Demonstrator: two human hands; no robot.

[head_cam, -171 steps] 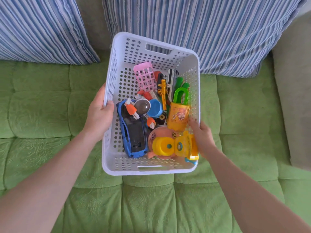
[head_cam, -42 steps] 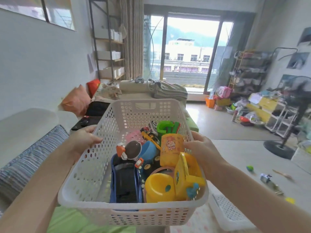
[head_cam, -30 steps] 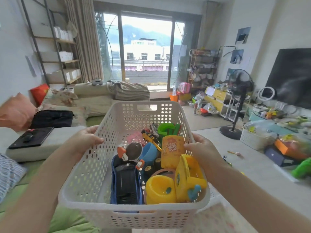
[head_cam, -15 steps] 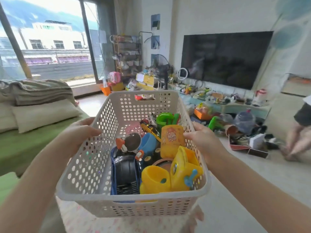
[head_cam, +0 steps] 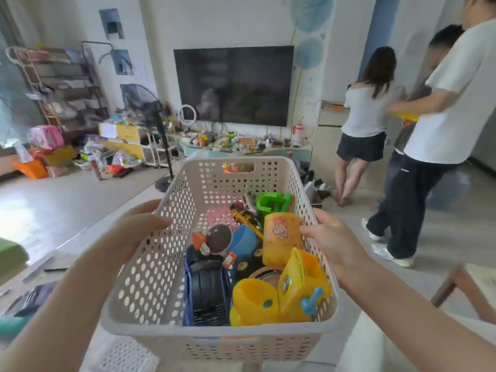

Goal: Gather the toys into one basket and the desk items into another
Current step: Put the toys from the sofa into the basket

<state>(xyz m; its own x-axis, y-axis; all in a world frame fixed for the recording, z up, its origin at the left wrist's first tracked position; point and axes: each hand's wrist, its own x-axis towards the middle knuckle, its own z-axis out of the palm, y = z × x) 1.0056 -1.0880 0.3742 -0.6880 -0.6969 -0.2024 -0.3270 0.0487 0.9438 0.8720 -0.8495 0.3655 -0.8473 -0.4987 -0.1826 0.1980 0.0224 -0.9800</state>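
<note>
the left hand (head_cam: 134,226) and right hand (head_cam: 331,240) each grip a side rim of the white basket (head_cam: 161,264), which holds toys (head_cam: 268,285) in the air.

Both bare forearms extended forward from the lower corners. Left hand (head_cam: 139,226) curled over left rim of white perforated plastic basket (head_cam: 161,264). Right hand (head_cam: 330,240) grips right rim, thumb hooked inside; fingers outside mostly hidden.

The head camera looks forward and down, close over the basket (head_cam: 166,259), toward the television (head_cam: 233,84).
</note>
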